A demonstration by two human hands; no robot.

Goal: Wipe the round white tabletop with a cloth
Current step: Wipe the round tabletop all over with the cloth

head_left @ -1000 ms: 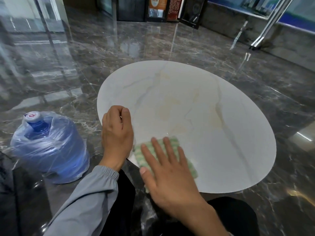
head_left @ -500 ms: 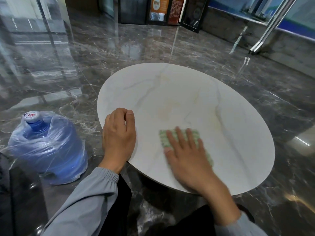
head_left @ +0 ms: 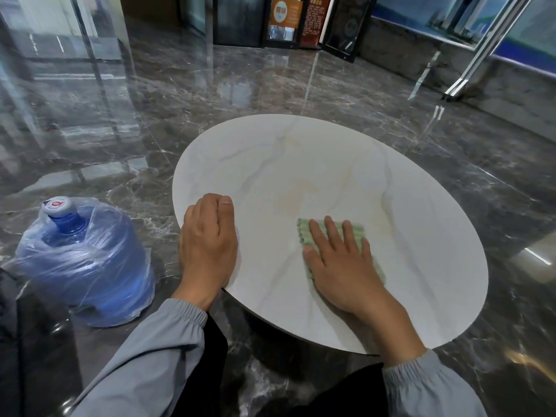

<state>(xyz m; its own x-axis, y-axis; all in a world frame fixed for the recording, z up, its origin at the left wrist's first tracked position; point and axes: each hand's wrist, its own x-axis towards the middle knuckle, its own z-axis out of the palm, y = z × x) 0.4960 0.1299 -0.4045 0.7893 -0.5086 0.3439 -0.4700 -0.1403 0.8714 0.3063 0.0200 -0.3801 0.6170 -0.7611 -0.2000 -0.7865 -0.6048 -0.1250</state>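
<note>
Pressing flat with fingers spread, the right hand [head_left: 340, 266] pins the green cloth [head_left: 358, 233] to the round white tabletop [head_left: 346, 164], at about five o'clock from the top's centre and in from the near rim. The palm is open on the cloth, not clenched around it. The left hand [head_left: 207, 236] curls over the rim at about eight o'clock, thumb on top and fingers wrapped under the edge, apparently steadying the table.

Judging from this, the main risk is the cloth bunching or sliding out from under the flat palm on a long stroke, since nothing but downward pressure holds it. Heavy leaning near the rim might also tip or shift the top if the left hand lets go.

Faint yellowish marks lie at the centre, toward twelve o'clock from the cloth. A blue water jug [head_left: 87, 260] wrapped in clear plastic stands on the dark marble floor [head_left: 270, 85] at nine o'clock, well apart from the wiping path, and nothing sits on the tabletop to block it
</note>
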